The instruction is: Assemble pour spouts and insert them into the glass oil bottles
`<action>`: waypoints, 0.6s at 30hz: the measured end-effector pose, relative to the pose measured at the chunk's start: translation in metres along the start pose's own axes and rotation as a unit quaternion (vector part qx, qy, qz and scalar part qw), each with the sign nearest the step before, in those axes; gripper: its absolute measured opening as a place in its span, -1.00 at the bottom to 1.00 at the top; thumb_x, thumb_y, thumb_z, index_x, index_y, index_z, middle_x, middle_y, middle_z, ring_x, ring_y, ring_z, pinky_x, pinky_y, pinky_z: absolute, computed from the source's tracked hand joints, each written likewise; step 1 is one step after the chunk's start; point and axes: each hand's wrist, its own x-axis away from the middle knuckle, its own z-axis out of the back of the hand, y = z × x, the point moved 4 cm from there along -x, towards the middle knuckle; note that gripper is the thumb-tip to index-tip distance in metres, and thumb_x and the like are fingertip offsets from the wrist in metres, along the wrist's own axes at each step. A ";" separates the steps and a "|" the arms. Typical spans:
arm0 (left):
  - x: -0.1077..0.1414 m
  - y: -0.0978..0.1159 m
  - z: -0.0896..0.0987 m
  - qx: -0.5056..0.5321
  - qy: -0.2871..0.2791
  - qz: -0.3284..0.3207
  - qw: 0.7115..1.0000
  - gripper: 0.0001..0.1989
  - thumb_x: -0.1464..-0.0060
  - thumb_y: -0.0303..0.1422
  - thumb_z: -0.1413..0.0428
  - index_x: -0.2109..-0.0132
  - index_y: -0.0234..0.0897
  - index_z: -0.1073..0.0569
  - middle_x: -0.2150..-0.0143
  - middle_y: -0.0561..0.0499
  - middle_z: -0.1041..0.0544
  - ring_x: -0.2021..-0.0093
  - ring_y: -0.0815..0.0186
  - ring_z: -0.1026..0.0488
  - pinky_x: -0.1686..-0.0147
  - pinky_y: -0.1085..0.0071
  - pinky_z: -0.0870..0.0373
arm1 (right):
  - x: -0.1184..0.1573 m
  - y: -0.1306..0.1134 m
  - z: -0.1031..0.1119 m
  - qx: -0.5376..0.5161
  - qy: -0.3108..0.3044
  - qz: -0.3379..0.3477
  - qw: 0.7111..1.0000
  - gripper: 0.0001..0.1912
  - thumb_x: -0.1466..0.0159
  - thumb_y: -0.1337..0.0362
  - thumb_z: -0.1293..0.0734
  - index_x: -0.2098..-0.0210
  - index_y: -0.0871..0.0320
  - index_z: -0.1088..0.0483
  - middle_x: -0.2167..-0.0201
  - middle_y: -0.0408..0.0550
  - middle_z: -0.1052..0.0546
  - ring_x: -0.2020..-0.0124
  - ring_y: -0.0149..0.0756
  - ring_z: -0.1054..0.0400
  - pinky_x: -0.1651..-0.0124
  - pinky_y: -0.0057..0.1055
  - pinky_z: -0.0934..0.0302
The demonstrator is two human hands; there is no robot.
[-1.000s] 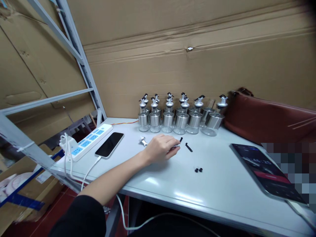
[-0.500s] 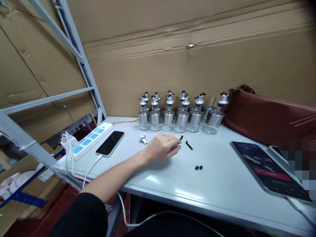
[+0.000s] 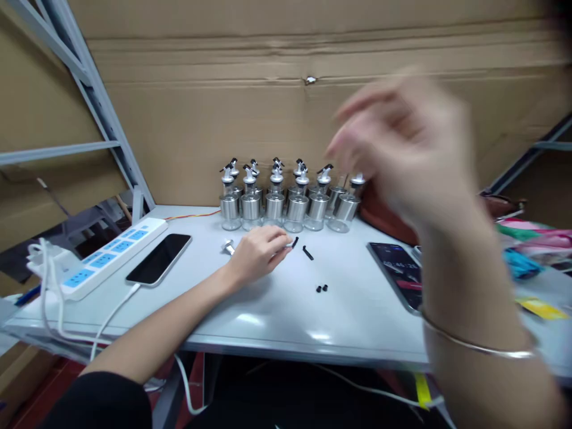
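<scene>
My left hand [image 3: 261, 253] rests on the table with its fingers curled together; what they hold, if anything, is mostly hidden. Just beyond its fingertips lie a black strip [image 3: 295, 242] and a second black strip [image 3: 308, 253]. A silver spout piece [image 3: 228, 246] lies left of that hand. Two small black caps [image 3: 322, 288] sit nearer the front edge. Raised high on the right and smeared by motion is my right hand [image 3: 393, 137]. Behind, several glass bottles with steel sleeves [image 3: 274, 207] stand in rows, most topped with silver and black spouts.
A white power strip [image 3: 111, 253] and a phone [image 3: 159, 260] lie on the left, with white cables. To the right are another phone [image 3: 395, 271], a brown bag [image 3: 379, 211] and colourful packets [image 3: 522, 262]. Cardboard [image 3: 201, 119] stands behind the bottles.
My right hand has come into view, raised on the right. The view has turned rightward, showing colourful packets. My left hand stays near the black strips.
</scene>
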 end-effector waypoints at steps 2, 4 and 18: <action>0.000 -0.003 -0.001 -0.015 -0.001 0.010 1.000 -0.82 -0.24 -0.35 0.01 0.20 -0.30 -0.46 0.26 -0.05 -0.55 0.29 0.31 -0.48 0.30 0.41 -0.35 | 0.007 0.028 -0.021 0.116 -0.142 -0.068 0.981 -0.82 -0.22 0.24 -0.33 0.19 0.14 -0.40 0.35 -0.10 -0.48 0.42 -0.42 -0.33 0.43 -0.49 -0.16; 0.000 -0.004 -0.003 -0.015 -0.002 0.017 1.000 -0.82 -0.24 -0.35 0.01 0.20 -0.30 -0.46 0.28 -0.03 -0.55 0.30 0.32 -0.47 0.32 0.42 -0.34 | 0.024 0.066 -0.041 0.242 -0.312 -0.169 0.903 -0.80 -0.09 0.28 -0.41 0.28 0.16 -0.43 0.39 -0.07 -0.49 0.45 -0.36 -0.33 0.46 -0.45 -0.14; -0.004 -0.004 0.003 -0.015 -0.021 0.017 1.000 -0.82 -0.24 -0.37 0.03 0.20 -0.32 -0.45 0.31 -0.03 -0.55 0.33 0.35 -0.47 0.31 0.44 -0.35 | 0.075 0.121 -0.082 0.197 -0.509 -0.239 0.804 -0.90 0.04 0.43 -0.36 0.48 0.17 -0.45 0.55 -0.15 -0.46 0.51 -0.37 -0.29 0.47 -0.47 -0.11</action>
